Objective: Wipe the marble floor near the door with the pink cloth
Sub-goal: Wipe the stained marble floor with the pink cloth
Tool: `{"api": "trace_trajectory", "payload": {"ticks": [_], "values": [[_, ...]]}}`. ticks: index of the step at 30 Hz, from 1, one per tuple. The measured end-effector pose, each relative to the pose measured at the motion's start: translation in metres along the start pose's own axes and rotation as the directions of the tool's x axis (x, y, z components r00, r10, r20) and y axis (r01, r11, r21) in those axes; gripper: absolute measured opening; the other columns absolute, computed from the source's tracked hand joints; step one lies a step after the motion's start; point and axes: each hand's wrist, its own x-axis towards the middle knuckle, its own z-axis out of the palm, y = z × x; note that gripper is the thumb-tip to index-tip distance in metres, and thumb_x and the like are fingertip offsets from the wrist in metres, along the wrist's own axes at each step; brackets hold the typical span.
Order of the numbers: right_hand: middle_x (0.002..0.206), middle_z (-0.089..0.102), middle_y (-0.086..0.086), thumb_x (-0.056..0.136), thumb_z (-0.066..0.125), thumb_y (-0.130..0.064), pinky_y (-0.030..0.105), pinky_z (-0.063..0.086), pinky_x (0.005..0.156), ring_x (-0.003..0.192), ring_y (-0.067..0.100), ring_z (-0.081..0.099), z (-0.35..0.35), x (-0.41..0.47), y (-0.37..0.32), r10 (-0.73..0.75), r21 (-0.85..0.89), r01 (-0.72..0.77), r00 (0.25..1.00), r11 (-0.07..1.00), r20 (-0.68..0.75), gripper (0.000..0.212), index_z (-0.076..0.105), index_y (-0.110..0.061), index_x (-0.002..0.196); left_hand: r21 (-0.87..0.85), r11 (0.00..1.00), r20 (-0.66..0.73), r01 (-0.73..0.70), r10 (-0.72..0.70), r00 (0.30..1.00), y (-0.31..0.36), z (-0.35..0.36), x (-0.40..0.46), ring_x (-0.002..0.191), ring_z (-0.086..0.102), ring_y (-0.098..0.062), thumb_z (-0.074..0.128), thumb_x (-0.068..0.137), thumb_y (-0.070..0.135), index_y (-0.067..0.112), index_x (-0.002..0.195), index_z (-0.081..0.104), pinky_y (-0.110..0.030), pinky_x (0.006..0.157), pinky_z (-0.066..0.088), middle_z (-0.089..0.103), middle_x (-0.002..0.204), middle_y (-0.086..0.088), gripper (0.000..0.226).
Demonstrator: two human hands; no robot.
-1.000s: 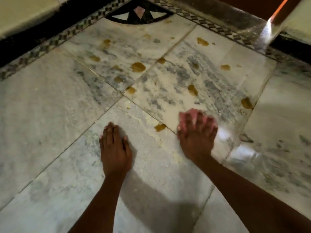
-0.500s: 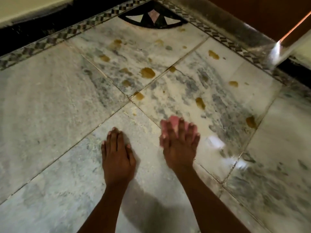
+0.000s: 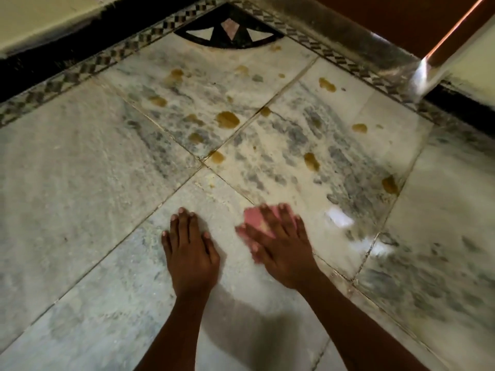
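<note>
The marble floor (image 3: 80,183) fills the view, its white-grey slabs dusted with pale powder and dotted with several brown stains (image 3: 227,119). My right hand (image 3: 281,245) lies flat with spread, straight fingers on the pink cloth (image 3: 254,219) and presses it to the floor near the middle; only the cloth's pink edge shows past my fingers, and both are motion-blurred. My left hand (image 3: 188,247) rests flat on the marble just left of it, palm down, fingers together and holding nothing.
A checkered inlay border (image 3: 101,60) and a black fan-shaped corner motif (image 3: 227,33) run along the far edge. Beyond them stand a cream wall base (image 3: 40,17) at left and the reddish-brown door (image 3: 388,20) with its shiny threshold at upper right.
My right hand has slid the pink cloth leftward across the tile joint, over the stain that lay there, and closer to my left hand. My left hand has stayed planted.
</note>
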Motion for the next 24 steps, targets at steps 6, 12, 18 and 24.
{"api": "trace_trajectory", "payload": {"ticks": [6, 12, 18, 24], "values": [[0.181, 0.008, 0.007, 0.1, -0.006, -0.076, 0.076, 0.007, 0.126, 0.164, 0.048, 0.0, -0.002, 0.028, 0.023, 0.613, 0.227, -0.586, 0.786, 0.778, -0.073, 0.071, 0.02, -0.058, 0.163, -0.125, 0.977, -0.068, -0.172, 0.164, 0.984, -0.038, -0.002, 0.034, 0.135, 0.057, -0.047, 0.046, 0.096, 0.017, -0.002, 0.147, 0.056, -0.056, 0.116, 0.047, 0.058, 0.149, -0.026, 0.056], [0.18, -0.013, -0.001, 0.11, 0.012, -0.066, 0.066, -0.005, 0.129, 0.164, 0.041, -0.018, 0.004, 0.052, -0.017, 0.112, 0.006, -0.112, 0.992, 0.994, -0.064, 0.052, 0.002, -0.066, 0.161, 0.04, 0.999, -0.167, -0.009, 0.016, 0.986, -0.074, 0.004, 0.083, 0.149, 0.043, -0.047, 0.041, 0.106, 0.033, -0.002, 0.153, 0.048, -0.059, 0.12, 0.038, 0.044, 0.164, -0.026, 0.059], [0.181, -0.007, 0.0, 0.101, -0.002, -0.075, 0.073, 0.013, 0.127, 0.165, 0.041, -0.008, -0.003, 0.002, 0.029, 0.441, 0.053, -0.44, 0.898, 0.896, 0.002, 0.062, 0.003, -0.064, 0.162, 0.039, 0.998, -0.082, 0.05, -0.046, 0.996, -0.072, -0.006, 0.085, 0.156, 0.037, -0.04, 0.038, 0.107, 0.036, 0.006, 0.159, 0.044, -0.055, 0.122, 0.032, 0.038, 0.171, -0.017, 0.06], [0.173, -0.037, 0.001, 0.107, 0.018, -0.069, 0.069, -0.013, 0.125, 0.153, 0.05, -0.036, -0.021, 0.092, -0.043, 0.13, 0.023, -0.137, 0.971, 0.99, 0.199, 0.059, -0.018, -0.069, 0.155, 0.073, 0.994, 0.0, 0.081, -0.081, 0.997, -0.065, -0.014, 0.087, 0.16, 0.032, -0.037, 0.037, 0.108, 0.036, 0.008, 0.163, 0.039, -0.055, 0.124, 0.031, 0.033, 0.174, -0.015, 0.062]]}}
